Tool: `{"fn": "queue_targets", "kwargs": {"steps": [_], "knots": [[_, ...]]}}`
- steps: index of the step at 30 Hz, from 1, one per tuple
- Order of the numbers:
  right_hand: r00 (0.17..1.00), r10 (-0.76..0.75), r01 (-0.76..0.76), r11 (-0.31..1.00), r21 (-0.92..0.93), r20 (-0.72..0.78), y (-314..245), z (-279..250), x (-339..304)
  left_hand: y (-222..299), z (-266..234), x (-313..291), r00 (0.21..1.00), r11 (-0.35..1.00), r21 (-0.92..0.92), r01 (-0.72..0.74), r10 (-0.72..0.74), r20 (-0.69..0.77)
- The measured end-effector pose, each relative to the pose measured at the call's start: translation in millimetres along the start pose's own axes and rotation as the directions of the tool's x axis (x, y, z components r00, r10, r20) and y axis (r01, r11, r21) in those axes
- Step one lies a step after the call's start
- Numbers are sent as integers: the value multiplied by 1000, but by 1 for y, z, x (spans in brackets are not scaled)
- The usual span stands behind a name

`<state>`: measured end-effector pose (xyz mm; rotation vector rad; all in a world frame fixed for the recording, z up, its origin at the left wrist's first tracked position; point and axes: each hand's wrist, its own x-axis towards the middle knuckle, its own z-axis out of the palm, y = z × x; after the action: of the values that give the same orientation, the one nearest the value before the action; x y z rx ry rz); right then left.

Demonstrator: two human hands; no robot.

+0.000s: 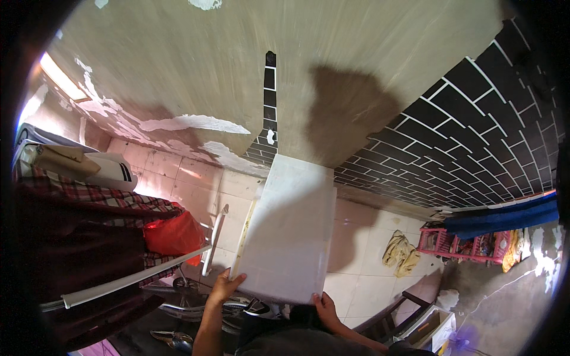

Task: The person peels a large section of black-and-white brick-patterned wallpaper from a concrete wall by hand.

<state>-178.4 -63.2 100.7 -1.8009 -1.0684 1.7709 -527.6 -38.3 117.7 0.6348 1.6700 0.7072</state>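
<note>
In front of me is a long white box-like piece (285,231) with a flat, smooth top. Its far end meets the wall, beside a narrow strip of black brick-pattern covering (269,98). A yellowish line runs down its left side. My left hand (224,288) grips the near left corner, thumb on top and fingers hidden below. At the near right corner, my right hand (325,310) holds the edge the same way. What the piece rests on, if anything, is hidden.
Black brick-pattern covering (469,136) spans the right wall. A white rail (136,276), a red bag (175,236) and dark cloth (77,255) are at left. A yellowish cloth (401,253) lies on the tiled floor (362,285), near a pink rack (466,246). An open white box (426,329) sits lower right.
</note>
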Motion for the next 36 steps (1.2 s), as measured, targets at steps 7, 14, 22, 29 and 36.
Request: {"fn": "queue_targets", "kwargs": {"steps": [7,14,22,29,36], "knots": [[997,-73,73,996,-60,-3,33,5,-11,-1,-6,-19,998,998,23,-59,59,2],[994,-111,111,994,-19,-4,29,5,-30,-5,-11,-33,999,991,129,-41,43,-12],[999,-19,18,1000,20,33,-2,-4,-54,26,-6,-63,1000,998,54,27,-26,-17],[998,-61,60,997,54,8,17,-11,-47,23,-3,-71,1000,997,-75,1,-3,-24],[999,-33,33,998,-61,-6,12,-3,-56,-3,-11,-62,1000,999,-27,23,-23,5]]}}
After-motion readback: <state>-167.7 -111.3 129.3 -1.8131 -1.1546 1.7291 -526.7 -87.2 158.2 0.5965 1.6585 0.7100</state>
